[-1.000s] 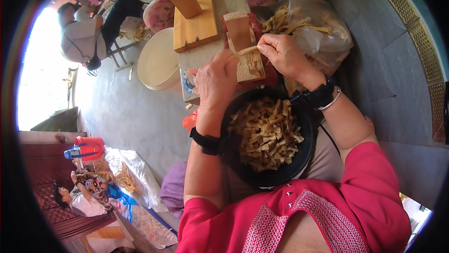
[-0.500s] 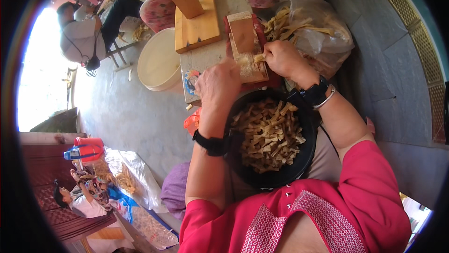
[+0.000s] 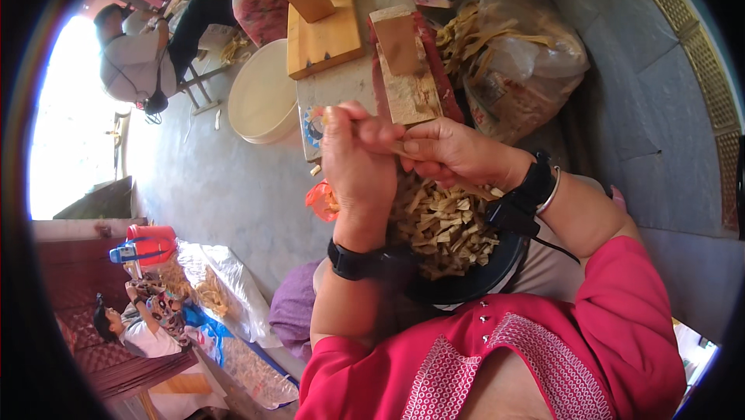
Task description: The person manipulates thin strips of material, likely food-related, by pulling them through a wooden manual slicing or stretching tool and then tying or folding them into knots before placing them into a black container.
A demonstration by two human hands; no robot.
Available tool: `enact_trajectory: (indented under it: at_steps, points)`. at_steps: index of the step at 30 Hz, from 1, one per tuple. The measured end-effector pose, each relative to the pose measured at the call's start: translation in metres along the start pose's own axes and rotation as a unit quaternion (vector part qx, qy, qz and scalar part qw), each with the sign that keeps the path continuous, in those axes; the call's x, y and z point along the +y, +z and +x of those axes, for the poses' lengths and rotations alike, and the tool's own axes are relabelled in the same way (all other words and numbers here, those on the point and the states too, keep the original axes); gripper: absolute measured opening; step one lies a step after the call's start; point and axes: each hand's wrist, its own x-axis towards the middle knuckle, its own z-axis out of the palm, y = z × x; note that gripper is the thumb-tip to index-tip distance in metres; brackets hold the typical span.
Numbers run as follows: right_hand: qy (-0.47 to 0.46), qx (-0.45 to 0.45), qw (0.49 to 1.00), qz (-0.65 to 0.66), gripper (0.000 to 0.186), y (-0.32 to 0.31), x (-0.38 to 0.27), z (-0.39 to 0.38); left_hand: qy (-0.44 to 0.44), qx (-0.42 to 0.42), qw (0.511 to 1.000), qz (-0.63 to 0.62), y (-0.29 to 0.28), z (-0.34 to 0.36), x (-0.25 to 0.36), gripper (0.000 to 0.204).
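Both hands meet above the near end of the workbench. My right hand [image 3: 454,152] is closed on a tan dried strip [image 3: 475,187], whose tail comes out below the palm. At the strip's other end, the curled fingers of my left hand [image 3: 358,140] close on it, somewhat blurred, with the thumb raised. Directly below is a black bowl [image 3: 458,292] on my lap, holding many short cut tan pieces [image 3: 458,226]. Just beyond the hands lies a worn wooden block [image 3: 415,98] with a wooden piece [image 3: 397,43] standing on it.
A plastic bag [image 3: 535,63] of long dried strips stands right of the bench. Left of it is a pale round tub [image 3: 264,98]. A second wooden stand [image 3: 326,28] sits farther back, before another person's hands. Two more people are at left, near a red bucket [image 3: 151,245].
My right hand has drawn back from the wooden block toward my left hand, bringing the strip over the bowl. My left thumb has lifted. The bowl has shifted slightly toward me.
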Motion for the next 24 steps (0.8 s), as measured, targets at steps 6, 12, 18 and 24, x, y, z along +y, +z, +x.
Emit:
enact_trajectory:
  at_steps: [6,12,18,24]
  points:
    - [0.058,-0.030,0.998,-0.008,0.022,0.001,-0.008,-0.008,0.243,0.042,0.957,0.149,-0.008,0.005,0.024,0.030]
    - [-0.090,-0.014,0.991,0.099,0.014,0.016,-0.012,-0.017,0.393,-0.214,0.736,0.509,-0.010,-0.004,0.002,0.040]
    - [-0.281,0.189,0.873,-0.351,0.017,0.023,-0.005,-0.014,0.214,-0.115,0.855,0.458,-0.005,-0.012,-0.020,0.033]
    - [-0.189,0.179,0.946,-0.194,0.024,0.014,0.001,-0.016,0.022,-0.054,0.800,0.597,0.006,-0.012,-0.008,0.025]
